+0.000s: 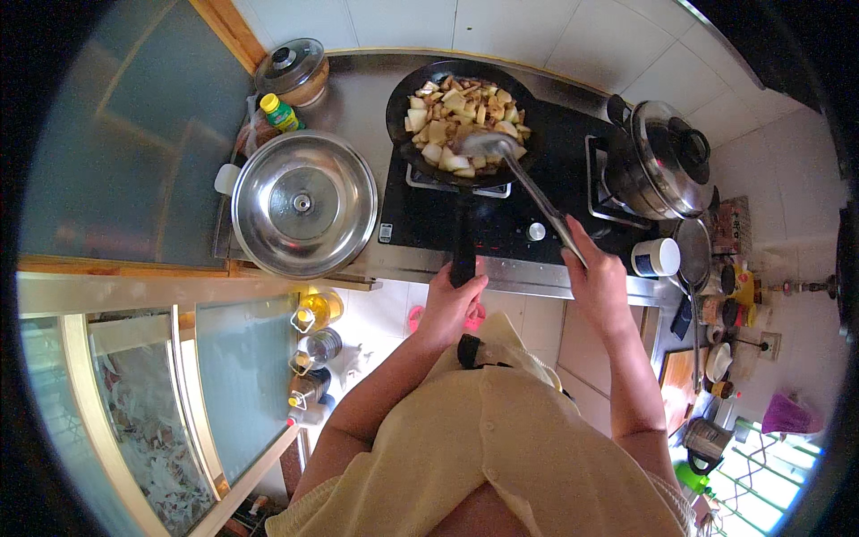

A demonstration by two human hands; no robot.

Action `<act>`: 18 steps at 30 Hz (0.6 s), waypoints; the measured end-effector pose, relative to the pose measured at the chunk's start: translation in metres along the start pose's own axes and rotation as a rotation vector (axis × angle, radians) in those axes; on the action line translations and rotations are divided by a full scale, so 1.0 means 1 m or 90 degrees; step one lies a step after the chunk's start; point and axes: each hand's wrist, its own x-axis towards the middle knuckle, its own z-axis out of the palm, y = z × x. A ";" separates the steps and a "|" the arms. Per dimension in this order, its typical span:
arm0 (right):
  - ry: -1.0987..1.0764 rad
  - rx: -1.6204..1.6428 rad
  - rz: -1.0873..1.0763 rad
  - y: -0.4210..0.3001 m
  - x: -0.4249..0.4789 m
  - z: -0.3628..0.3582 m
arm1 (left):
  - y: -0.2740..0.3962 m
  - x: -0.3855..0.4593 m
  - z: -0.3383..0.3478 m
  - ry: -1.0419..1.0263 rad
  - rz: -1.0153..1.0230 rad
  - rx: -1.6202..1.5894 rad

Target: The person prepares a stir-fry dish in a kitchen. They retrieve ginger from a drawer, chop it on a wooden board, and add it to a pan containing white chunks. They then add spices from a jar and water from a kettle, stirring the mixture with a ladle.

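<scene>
My left hand (pixel 451 305) is closed around the black handle of a dark wok (pixel 397 121), which sits over the left burner of a black gas hob (pixel 429 221). In my right hand (pixel 597 285) is the shaft of a metal cooking spatula (pixel 540 198). Its blade rests among the chunks at the wok's near side. Pale and browned pieces of food (pixel 463 114), perhaps a cut vegetable with meat, fill much of the wok; their exact kind cannot be told.
Left of the hob lies a large round steel lid (pixel 305 201), near a yellow-capped green bottle (pixel 280 113) and a glass-lidded pot (pixel 293 74). A lidded steel pot (pixel 654 161) occupies the right burner. A white tub (pixel 656 258) and a long-handled strainer (pixel 693 248) are beside my right hand.
</scene>
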 end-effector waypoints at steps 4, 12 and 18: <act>-0.058 -0.188 0.047 -0.002 0.013 0.012 | 0.000 0.000 0.003 0.021 -0.022 0.020; -0.034 0.171 0.085 0.002 0.025 0.004 | -0.004 0.002 -0.002 0.024 0.020 0.043; -0.087 0.279 0.081 0.019 -0.001 0.039 | -0.003 0.003 0.000 0.022 0.004 0.046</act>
